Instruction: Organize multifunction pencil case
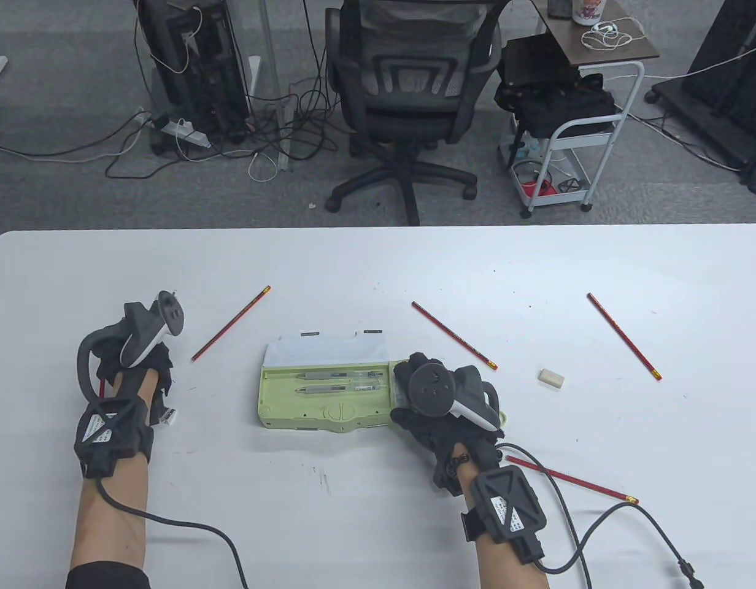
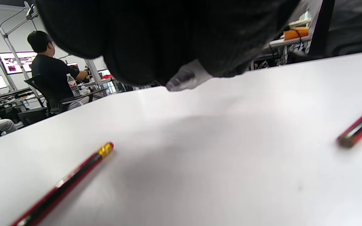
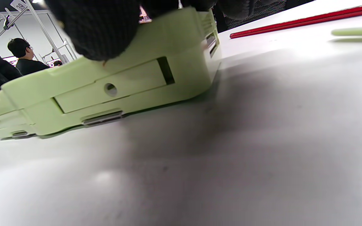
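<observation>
A green pencil case (image 1: pixel 326 392) lies open at the centre of the white counter (image 1: pixel 378 264), lid up at the far side, w/ two clear pens (image 1: pixel 338 380) already seated in its tray. The right hand (image 1: pixel 436 405) holds the case's right end, gloved fingers curled over the top edge; the right wrist view shows a fingertip (image 3: pixel 101 29) pressing on the case wall just above a side drawer w/ a round hole. The left hand (image 1: pixel 135 359) sits at the near left, well apart from the case, and grips a red pencil (image 1: pixel 100 388), of which only a short bit shows below the glove; something pale and clear pokes out under the glove in the left wrist view, what exactly can't be told.

Four more red pencils lie loose: one (image 1: pixel 231 323) just far-left of the case, one (image 1: pixel 455 336) far-right of it, one (image 1: pixel 623 335) well out to the right, one (image 1: pixel 571 480) near the right wrist. A white eraser (image 1: pixel 551 378) rests right of the case.

Judged step: loading, approx. mid-task; pens in, pencils and eraser still out. Next move prob. calls for bringing the left hand's pencil across to the tray while the right hand steadies the case, laying it parallel to the pens so it seats.
</observation>
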Available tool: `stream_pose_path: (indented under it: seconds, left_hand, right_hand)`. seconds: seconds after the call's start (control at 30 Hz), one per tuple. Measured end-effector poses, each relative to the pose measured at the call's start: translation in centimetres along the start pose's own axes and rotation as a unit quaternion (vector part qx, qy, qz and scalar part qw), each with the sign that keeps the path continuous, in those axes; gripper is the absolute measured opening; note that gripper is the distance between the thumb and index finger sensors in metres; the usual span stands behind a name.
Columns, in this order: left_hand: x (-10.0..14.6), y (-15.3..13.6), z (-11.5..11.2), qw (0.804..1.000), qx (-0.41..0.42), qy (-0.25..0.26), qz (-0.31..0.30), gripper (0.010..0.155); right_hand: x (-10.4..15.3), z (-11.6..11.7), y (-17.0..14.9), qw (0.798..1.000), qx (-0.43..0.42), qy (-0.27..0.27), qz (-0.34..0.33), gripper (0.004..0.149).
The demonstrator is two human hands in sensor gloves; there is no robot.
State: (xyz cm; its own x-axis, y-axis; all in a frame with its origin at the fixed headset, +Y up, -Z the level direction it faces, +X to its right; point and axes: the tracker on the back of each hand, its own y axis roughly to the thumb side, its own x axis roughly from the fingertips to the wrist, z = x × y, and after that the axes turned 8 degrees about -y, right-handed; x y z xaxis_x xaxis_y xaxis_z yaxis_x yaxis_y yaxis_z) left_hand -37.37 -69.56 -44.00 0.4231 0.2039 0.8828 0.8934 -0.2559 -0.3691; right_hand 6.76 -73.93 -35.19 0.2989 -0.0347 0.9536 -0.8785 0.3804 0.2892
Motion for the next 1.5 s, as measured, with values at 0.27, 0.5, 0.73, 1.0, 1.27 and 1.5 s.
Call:
stream_pose_path:
  seconds: [0.27,0.5,0.73,1.0,1.27,1.5]
  left_hand:
    - [5.0,0.3,3.3,0.996,0.023,0.047,-0.065,0.051]
    - [10.8,2.7,4.9,0.979,0.026,0.095,-0.178,0.050]
    - [15.0,5.7,4.8,0.945,0.038,0.088,-0.312,0.048]
    - [17.6,10.7,3.5,0.916,-0.014,0.098,-0.389,0.047]
    - [18.5,15.0,1.6,0.903,-0.061,0.087,-0.417,0.046]
    - [18.6,16.4,1.2,0.903,-0.077,0.083,-0.415,0.046]
  right_hand:
    - [0.0,0.0,0.0,1.000,-0.001,0.001,0.000,0.077]
    - [0.0,0.0,-0.1,1.000,-0.005,0.001,0.000,0.077]
    - [0.0,0.0,-0.1,1.000,-0.009,0.003,0.002,0.077]
    - [0.0,-0.1,-0.2,1.000,-0.011,0.004,0.002,0.077]
    - [-0.1,-0.1,-0.2,1.000,-0.014,0.004,0.002,0.077]
    - [-0.1,-0.2,-0.2,1.000,-0.013,0.004,0.002,0.077]
